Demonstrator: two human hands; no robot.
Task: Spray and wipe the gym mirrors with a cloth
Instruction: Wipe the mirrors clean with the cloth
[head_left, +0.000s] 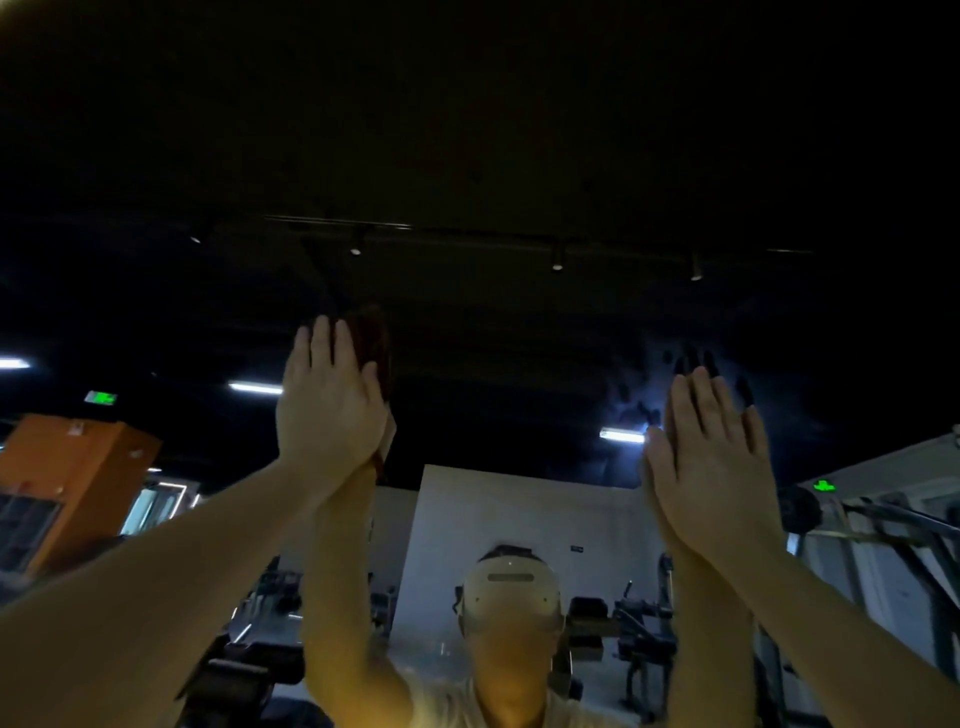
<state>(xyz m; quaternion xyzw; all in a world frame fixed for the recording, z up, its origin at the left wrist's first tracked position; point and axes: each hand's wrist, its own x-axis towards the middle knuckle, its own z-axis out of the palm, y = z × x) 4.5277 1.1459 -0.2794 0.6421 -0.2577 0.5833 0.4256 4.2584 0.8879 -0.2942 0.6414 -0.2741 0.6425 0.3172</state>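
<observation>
Pressing flat toward the mirror (519, 338), the left hand (328, 400) is raised on the left with its fingers straight and close together. It pins a dark reddish-brown cloth (373, 345) against the glass. The cloth shows past the fingertips and along the hand's right edge. Well apart to the right, the right hand (712, 457) lies flat on the glass, fingers straight, holding nothing. A pale hazy smear (631, 405) sits just left of its fingertips. Farther off, the reflection shows gym machines (639, 623) and strip lights (254, 387).

Open mirror glass (509, 338) overhead and toward either side
</observation>
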